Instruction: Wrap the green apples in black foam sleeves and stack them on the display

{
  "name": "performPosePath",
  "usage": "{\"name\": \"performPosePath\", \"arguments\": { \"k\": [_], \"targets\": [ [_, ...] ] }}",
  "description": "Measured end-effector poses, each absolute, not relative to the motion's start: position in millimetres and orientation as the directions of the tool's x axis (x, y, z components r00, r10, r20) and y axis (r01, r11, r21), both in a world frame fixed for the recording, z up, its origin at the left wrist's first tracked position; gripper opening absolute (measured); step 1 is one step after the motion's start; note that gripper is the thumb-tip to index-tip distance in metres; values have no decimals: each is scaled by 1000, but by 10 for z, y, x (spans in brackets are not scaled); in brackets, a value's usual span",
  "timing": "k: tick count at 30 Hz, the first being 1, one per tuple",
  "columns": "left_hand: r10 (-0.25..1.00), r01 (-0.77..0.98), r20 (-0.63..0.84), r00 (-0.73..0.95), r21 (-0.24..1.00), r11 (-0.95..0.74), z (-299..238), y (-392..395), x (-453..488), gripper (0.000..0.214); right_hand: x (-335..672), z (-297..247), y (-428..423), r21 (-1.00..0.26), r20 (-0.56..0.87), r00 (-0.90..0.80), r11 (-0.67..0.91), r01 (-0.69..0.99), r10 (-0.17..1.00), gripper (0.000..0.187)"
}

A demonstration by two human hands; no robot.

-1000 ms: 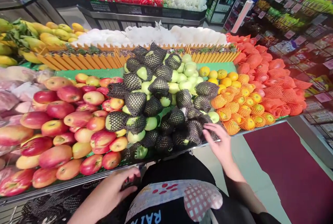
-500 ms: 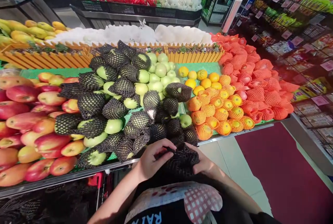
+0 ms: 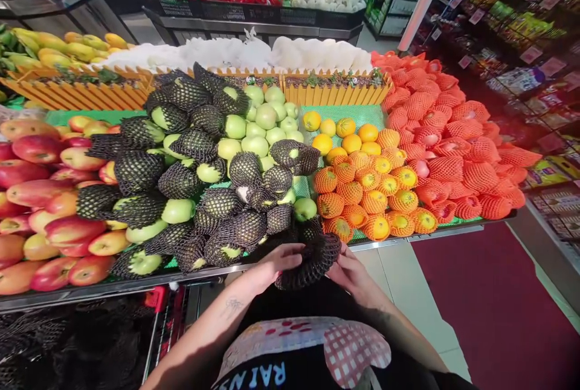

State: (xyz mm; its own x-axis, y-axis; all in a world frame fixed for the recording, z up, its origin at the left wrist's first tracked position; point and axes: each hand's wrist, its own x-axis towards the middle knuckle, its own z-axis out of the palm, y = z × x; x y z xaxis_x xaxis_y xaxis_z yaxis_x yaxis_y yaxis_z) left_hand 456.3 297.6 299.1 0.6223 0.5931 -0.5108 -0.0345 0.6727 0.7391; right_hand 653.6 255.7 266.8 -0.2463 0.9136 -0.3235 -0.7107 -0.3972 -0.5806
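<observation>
Black foam net sleeve (image 3: 310,262), bunched into a thick curled roll, sits between the two hands at the front of the fruit display, close to the person's body and just beside the display's metal front edge (image 3: 380,243). Left hand (image 3: 269,266) grips its near left side with the fingers laid over the top; right hand (image 3: 351,270) pinches its right rim between thumb and fingertips. Whether a fruit sits inside cannot be told, since the folds and the left fingers cover the middle.

The step in hand looks like working the sleeve's mouth with both hands. To do it well, the pull should be even from the two sides, with the fingertips hooked under the rolled rim rather than dragging at single strands, as soft foam mesh of this kind probably tears when tugged at one point. The left hand would do best as the steady support, leaving the right to ease the rim round little by little. Holding the sleeve a touch further over the display would be safer, because anything slipping out here could drop past the edge to the floor.

Care is also due with the neighbours: a bare green apple (image 3: 305,209) rests just beyond the hands, black-netted green apples (image 3: 226,248) crowd the front edge to the left, and orange-netted oranges (image 3: 376,227) lie near on the right, all likely to roll if a knuckle nudges them.
</observation>
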Motion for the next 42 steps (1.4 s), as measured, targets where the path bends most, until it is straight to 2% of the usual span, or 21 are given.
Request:
{"name": "performPosePath", "arguments": {
  "k": [3,7,9,11,12,13,14,16,17,19,21,23,30,33,35,38,40,42],
  "targets": [
    [525,-4,-526,669,704,710,2996,3006,4675,40,6697,2649,2506,-526,-360,-307,-464,-713,881,41],
    [605,-197,-478,637,658,727,2964,3087,4888,48,6915,2544,2317,-517,-454,-348,-560,-647,821,50],
    [538,-75,-444,716,718,692,2924,3147,5012,45,7010,2469,2192,-546,-465,-297,-534,-646,834,47],
    [537,160,-420,731,872,463,2874,3234,5122,36,7109,2421,2076,-564,-453,-248,-491,-664,856,50],
    [608,278,-392,691,920,278,2848,3292,5162,29,7161,2417,2029,-568,-444,-234,-474,-673,865,52],
    [701,391,-329,633,917,77,2822,3360,5189,22,7213,2429,1992,-570,-438,-226,-463,-679,870,52],
    [782,493,-230,579,863,-111,2796,3438,5200,18,7263,2455,1968,-572,-436,-216,-454,-683,874,51],
    [835,658,-45,548,641,-397,2742,3618,5181,23,7347,2540,1959,-591,-429,-193,-436,-679,882,47],
    [819,717,-31,573,503,-483,2711,3714,5158,29,7376,2590,1971,-609,-422,-179,-424,-670,889,46],
    [761,767,-161,629,286,-574,2637,3898,5107,54,7410,2684,2007,-652,-419,-134,-400,-644,898,46],
    [690,765,-339,639,195,-613,2546,4052,5077,80,7414,2747,2036,-676,-434,-90,-389,-625,897,45],
    [636,745,-413,652,190,-640,2450,4162,5076,91,7401,2773,2045,-683,-448,-61,-386,-620,892,43],
    [598,677,-343,724,188,-712,2380,4239,5126,92,7362,2755,2083,-685,-381,-105,-357,-635,918,48],
    [628,675,-256,735,185,-714,2514,4185,5105,88,7361,2767,2143,-711,-402,-86,-370,-598,912,46],
    [665,694,-200,719,182,-696,2619,4134,5067,86,7352,2764,2191,-752,-431,-51,-390,-531,901,52],
    [763,748,-98,638,310,-586,2735,4031,4981,84,7308,2741,2268,-874,-419,77,-379,-304,905,58],
    [840,735,-29,541,501,-456,2762,3940,4920,84,7264,2737,2317,-927,-367,131,-351,-133,921,53],
    [906,631,32,422,707,-319,2757,3836,4869,86,7224,2759,2367,-944,-318,69,-322,66,946,45]
  ]
}}
